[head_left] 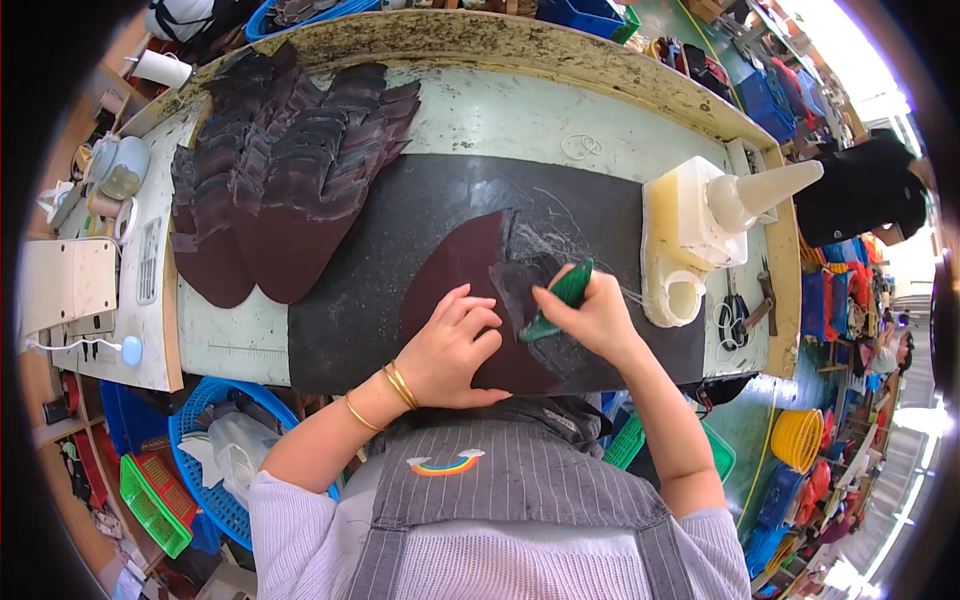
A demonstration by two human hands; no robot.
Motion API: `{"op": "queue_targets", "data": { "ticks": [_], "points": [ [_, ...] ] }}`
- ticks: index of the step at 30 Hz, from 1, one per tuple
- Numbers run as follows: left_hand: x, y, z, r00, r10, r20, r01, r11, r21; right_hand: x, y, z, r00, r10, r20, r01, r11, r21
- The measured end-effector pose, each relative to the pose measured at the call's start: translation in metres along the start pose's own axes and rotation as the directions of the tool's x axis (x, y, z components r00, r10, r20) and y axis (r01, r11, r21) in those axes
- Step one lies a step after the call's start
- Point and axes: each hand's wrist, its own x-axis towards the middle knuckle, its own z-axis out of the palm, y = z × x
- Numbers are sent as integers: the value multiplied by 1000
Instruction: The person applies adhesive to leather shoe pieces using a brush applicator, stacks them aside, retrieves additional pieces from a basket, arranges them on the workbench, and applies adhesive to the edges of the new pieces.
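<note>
Table (pixel 235 345): pale top, raised worn rim along the far side. Black mat (pixel 345 345) over its middle.

Piece (pixel 450 260), dark maroon, flat on the mat toward the near edge; left side rounded, right side greyer and partly hidden by the right hand (pixel 590 312). Left hand (pixel 460 345) palm down on the piece, fingers spread and bent, gripping nothing; gold bangles at that wrist. Right hand closed around a green tool (pixel 572 287), its lower end down at the piece's grey part. Pale streaks on the mat just beyond.

Far left: 2 overlapping stacks (pixel 290 240) of similar pieces, layered, dark upper edges showing.

Right: whitish bottle (pixel 690 215) with cone spout, yellowish contents; open-mouthed pot (pixel 672 305) just nearer. Scissors (pixel 733 318) and hammer (pixel 765 300) at the table's right end. Loops of pale cord (pixel 582 147) beyond the mat. Blue basket (pixel 185 425) below the table, left.
</note>
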Motion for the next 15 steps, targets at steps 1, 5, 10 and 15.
{"op": "queue_targets", "data": {
  "ticks": [1,5,10,15],
  "points": [
    [3,-1,-1,1000,-4,-5,4,1000,-11,-4,1,-2,999,8,35,-8,1000,-15],
    [7,-3,0,999,-4,-32,4,1000,-16,-12,-11,-4,995,13,103,-6,998,-68],
    [10,-5,-1,998,-7,-64,7,1000,-10,-35,-12,-7,977,-195,89,200,979,-49],
    [9,-4,-2,998,-18,-65,18,1000,-1,-49,-7,-35,994,-2,109,0,1000,18]
  ]
}}
